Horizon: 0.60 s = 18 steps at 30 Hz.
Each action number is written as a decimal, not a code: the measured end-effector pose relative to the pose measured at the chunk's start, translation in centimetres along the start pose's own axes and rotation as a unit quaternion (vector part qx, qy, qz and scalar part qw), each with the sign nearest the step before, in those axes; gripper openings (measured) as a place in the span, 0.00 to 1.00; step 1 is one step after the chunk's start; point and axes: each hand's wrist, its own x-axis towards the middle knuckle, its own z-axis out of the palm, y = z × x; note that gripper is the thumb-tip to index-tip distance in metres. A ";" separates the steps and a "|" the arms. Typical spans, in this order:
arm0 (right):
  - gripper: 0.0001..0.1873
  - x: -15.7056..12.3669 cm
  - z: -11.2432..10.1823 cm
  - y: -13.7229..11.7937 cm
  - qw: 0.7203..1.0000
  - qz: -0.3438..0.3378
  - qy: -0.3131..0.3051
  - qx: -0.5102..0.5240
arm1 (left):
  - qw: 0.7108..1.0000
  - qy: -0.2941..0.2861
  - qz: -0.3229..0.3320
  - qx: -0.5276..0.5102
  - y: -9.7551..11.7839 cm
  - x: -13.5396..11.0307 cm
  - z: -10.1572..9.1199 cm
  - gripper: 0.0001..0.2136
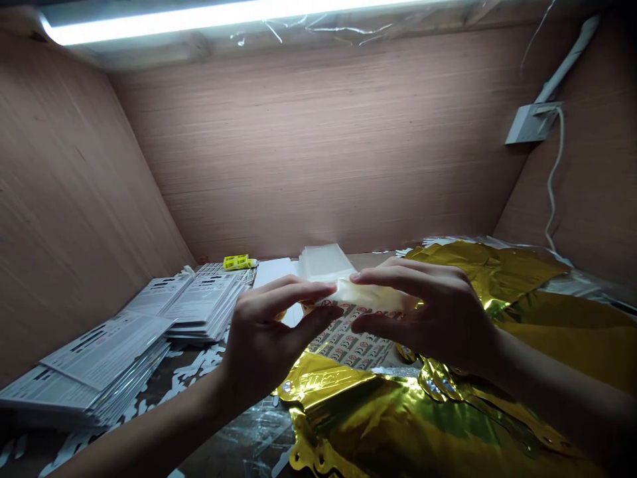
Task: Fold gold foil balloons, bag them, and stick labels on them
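Over the middle of the table, a small translucent plastic bag (pixel 375 297) with something yellowish in it is held up between both hands. My left hand (pixel 273 325) pinches its left end between thumb and forefinger. My right hand (pixel 432 312) is curled around the right end, fingers over the top and thumb below. What exactly is inside the bag cannot be made out. Beneath the hands lies a sheet of printed stickers (pixel 343 342). Shiny gold foil balloons (pixel 378 418) are spread out flat closest to me.
Stacks of white printed packets (pixel 104 352) stand at the left. A pile of clear bags (pixel 324 261) and a yellow-labelled box (pixel 236 261) lie at the back. More gold foil (pixel 517 272) covers the right side. A white socket box (pixel 532 123) with a cable is on the right wall.
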 end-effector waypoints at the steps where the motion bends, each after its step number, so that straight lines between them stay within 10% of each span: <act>1: 0.21 0.0 0.0 0.1 1.000 0.027 -0.004 0.006 | 1.000 0.007 0.000 -0.001 0.0 0.0 0.0 0.11; 9: 0.27 -0.4 -0.3 3.2 0.944 0.240 -0.125 0.187 | 0.999 0.039 -0.002 0.026 0.3 0.5 -0.7 0.06; 14: 0.28 -0.6 -0.1 3.3 0.998 0.051 -0.033 -0.002 | 0.999 0.048 -0.015 -0.016 0.0 0.4 -0.8 0.06; 18: 0.29 -0.1 0.2 1.0 0.988 -0.118 0.004 -0.103 | 1.000 0.022 0.000 -0.023 -0.2 0.1 -0.4 0.08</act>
